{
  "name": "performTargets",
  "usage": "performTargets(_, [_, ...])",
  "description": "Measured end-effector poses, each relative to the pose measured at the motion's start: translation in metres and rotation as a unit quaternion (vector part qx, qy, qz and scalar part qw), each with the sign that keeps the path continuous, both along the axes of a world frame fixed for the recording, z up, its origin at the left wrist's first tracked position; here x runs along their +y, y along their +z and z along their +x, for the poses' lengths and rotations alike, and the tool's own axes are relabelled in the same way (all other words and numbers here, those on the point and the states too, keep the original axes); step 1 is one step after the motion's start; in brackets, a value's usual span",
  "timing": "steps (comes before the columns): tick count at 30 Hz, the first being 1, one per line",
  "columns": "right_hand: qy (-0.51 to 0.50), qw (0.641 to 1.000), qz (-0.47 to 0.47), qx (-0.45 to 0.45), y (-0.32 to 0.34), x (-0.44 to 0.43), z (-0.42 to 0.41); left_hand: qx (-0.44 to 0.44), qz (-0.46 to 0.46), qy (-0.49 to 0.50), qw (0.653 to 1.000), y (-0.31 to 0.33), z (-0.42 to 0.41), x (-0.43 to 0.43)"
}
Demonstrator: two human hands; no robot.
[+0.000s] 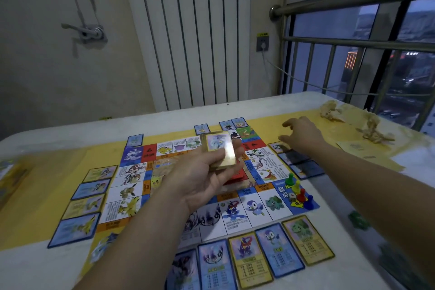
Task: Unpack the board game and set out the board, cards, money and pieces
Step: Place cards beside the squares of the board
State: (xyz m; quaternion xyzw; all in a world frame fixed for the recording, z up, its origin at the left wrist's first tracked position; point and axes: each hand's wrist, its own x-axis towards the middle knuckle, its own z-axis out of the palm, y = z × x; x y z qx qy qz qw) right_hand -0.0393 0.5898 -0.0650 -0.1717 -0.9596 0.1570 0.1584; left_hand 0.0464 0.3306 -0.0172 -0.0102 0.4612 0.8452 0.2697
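Within left hand (202, 178), card deck (221, 151)

Box (8, 178) half off-frame; cards (249, 263) illegible.

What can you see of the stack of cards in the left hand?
The stack of cards is a glossy rectangular deck with gold-yellow borders; its top card shows a pale bluish picture under glare. It is lifted above the board, face up and tilted. The left hand holds it from below, thumb on its face, fingers curled round its right edge.
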Motion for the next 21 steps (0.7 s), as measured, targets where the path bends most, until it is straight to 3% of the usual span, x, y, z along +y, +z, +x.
performTargets(3, [0.117,0.977,-0.148,0.103,0.029,-0.034,0.018,0.04,-0.053,-0.002,0.998,-0.001,0.0,-0.001])
performTargets(5, [0.209,0.93,-0.292,0.077,0.05,-0.065,0.04,0.053,-0.076,-0.003,0.996,0.0,0.0,-0.003])
performTargets(7, [0.266,0.889,-0.371,0.03,0.064,-0.087,0.059,0.076,-0.087,0.003,0.993,0.001,0.001,-0.006])
performTargets(16, [0.259,0.899,-0.353,-0.008,0.078,-0.114,0.077,0.154,-0.141,0.056,0.976,-0.004,-0.002,-0.009])
performTargets(21, [0.263,0.903,-0.338,0.047,0.089,-0.12,0.078,0.183,-0.145,0.131,0.964,-0.003,-0.009,-0.014])
